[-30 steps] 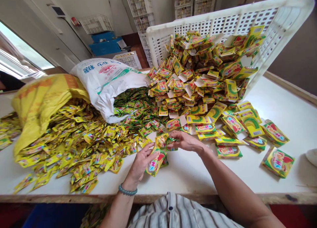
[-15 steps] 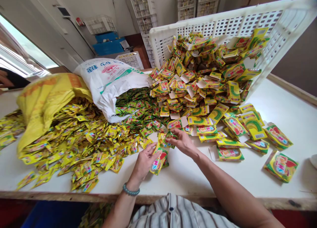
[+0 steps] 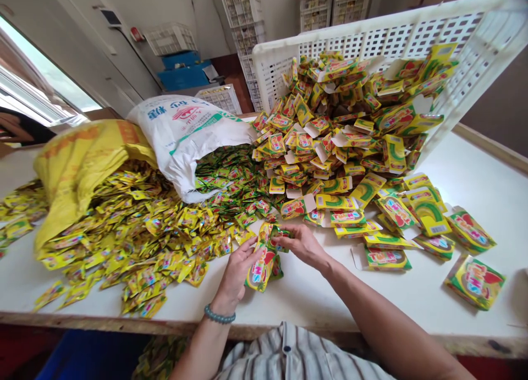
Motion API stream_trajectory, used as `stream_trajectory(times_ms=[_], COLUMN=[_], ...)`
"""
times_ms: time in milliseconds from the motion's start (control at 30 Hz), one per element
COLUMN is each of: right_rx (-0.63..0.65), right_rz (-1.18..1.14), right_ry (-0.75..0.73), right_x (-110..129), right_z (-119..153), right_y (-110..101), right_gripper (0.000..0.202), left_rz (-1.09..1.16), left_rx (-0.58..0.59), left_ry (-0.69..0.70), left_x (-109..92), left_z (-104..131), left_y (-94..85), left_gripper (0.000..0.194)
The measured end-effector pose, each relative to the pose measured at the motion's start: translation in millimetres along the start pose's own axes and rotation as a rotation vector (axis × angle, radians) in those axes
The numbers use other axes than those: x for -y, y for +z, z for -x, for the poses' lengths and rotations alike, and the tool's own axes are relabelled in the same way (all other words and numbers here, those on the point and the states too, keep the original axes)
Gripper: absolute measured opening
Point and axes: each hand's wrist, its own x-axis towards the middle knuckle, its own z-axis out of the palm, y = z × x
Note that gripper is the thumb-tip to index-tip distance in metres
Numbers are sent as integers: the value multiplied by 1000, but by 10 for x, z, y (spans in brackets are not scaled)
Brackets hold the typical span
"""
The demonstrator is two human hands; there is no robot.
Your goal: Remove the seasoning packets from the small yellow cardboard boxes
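Observation:
My left hand (image 3: pixel 240 267), with a beaded bracelet on its wrist, holds a small yellow and green box (image 3: pixel 260 269) near the table's front edge. A yellow sachet sticks up at the box's far end. My right hand (image 3: pixel 303 244) pinches a green sachet (image 3: pixel 280 235) against that same end. Behind my hands, green sachets (image 3: pixel 231 182) spill from a white sack (image 3: pixel 181 132). Yellow sachets (image 3: pixel 165 220) lie heaped to the left, in front of a yellow sack (image 3: pixel 82 165).
A tipped white crate (image 3: pixel 268 77) at the back right spills many boxes (image 3: pixel 330 143) onto the white table (image 3: pixel 322 308). One box (image 3: pixel 475 281) lies alone at the right. Stacked crates (image 3: pixel 243 9) stand behind, and a person's arm shows at the far left.
My right hand has moved slightly left with the green sachet, closer to the box's end. The box in my left hand has shifted slightly left. The view has shifted a little.

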Motion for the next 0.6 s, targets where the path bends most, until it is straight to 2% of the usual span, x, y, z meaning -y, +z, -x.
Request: stream_trajectory(times_ms=[100,167,300,400,500,600], right_rx=[-47,-73,-27,-77,-129,-81], right_rz=[214,259,177,25,-85,-65], right_ry=[-84,-94,9,24,-1,-9], right_x=[29,59,83,33,-46,-94], right_z=[-3,-6,-17,-31,-36,-29], right_y=[-95,-153,-190,-128,-27,22], right_gripper=[19,16,21,28,30,29], left_rz=[9,-27,-88,-66,-29,30], left_rx=[-49,-45,47,95,85,53], left_ry=[17,10,-13,-23,-40,-55], left_x=[10,20,28,8,-14,-12], left_z=[0,3,22,44,60,67], left_y=[-24,-37,-43,-31,-25,-33], left_gripper=[68,69,64,60,58,58])
